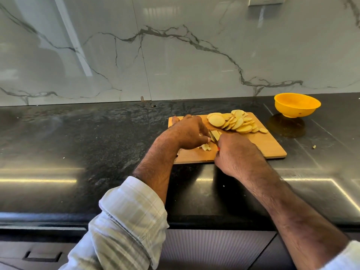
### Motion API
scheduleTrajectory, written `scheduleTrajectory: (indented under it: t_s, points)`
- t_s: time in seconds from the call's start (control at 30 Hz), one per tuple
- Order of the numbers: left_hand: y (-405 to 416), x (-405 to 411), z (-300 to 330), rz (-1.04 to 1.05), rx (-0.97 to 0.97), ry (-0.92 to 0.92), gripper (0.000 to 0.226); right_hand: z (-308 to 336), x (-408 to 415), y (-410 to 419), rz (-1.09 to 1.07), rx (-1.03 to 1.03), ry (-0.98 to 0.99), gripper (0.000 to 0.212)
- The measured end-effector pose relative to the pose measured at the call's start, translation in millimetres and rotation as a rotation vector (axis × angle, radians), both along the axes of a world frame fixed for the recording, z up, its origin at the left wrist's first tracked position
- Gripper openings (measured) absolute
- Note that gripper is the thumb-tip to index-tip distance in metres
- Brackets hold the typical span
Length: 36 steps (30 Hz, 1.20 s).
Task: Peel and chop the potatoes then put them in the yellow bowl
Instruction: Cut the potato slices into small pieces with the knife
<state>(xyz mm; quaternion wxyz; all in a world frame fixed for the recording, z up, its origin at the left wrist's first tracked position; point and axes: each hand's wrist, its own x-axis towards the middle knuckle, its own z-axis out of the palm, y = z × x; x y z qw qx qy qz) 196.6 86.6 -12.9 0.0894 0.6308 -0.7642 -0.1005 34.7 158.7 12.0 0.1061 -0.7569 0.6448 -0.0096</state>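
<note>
A wooden chopping board (268,147) lies on the black counter. A heap of round potato slices (233,122) covers its far right part. My left hand (187,133) curls over a piece of potato near the board's middle, mostly hiding it. My right hand (235,152) grips a knife (213,135), whose blade stands against the potato by my left fingertips. A few small cut bits (206,147) lie under my left hand. The yellow bowl (297,104) stands empty on the counter, to the right of the board and farther back.
The black counter (87,137) runs left and right, with a marble wall behind it. A tiny potato scrap (314,146) lies right of the board. Drawers sit below the counter's front edge.
</note>
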Motion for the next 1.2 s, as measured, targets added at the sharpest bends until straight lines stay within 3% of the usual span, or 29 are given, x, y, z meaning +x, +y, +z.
scheduleTrajectory:
  t_s: [0.33,1.2]
  points:
    - [4,-1,4,0.009,-0.005,-0.123,0.024,3,-2,5,0.033,0.007,0.003,0.04]
    - [0,1,-5,0.032,-0.027,0.059,0.017,4,-3,15,0.035,0.017,0.033,0.039]
